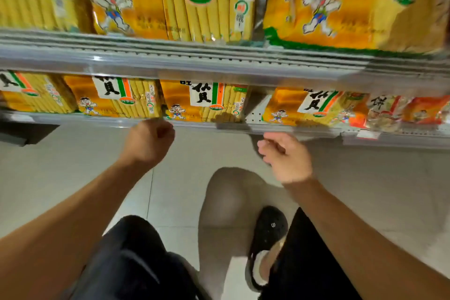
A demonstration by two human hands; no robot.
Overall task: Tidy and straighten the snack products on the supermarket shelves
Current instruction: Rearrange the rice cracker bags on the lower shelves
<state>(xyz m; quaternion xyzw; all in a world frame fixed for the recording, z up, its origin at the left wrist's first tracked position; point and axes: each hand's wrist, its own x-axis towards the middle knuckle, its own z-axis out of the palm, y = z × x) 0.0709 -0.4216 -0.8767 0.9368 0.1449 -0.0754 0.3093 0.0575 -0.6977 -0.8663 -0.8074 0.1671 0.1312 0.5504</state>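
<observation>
From my head camera I look down at both my hands, held out in front of the lower shelf (243, 126). My left hand (148, 141) is up by the front edge of that shelf, with its fingers curled into a loose fist. It holds nothing. My right hand (286, 156) is just below the shelf edge, a little lower than the left one. Its fingers are curled in too, and it holds nothing. Both my arms are bare and reach forward.

The yellow snack bags (204, 101) stand in a row on the lower shelf, just behind my hands. There is a gap between two bags near my right hand. More big yellow bags (170, 0) stand on the upper shelf (219, 61). Some red bags (423, 109) sit far to the right.

Below is a pale tiled floor (185, 190). I see my dark shorts and one black shoe (267, 229).
</observation>
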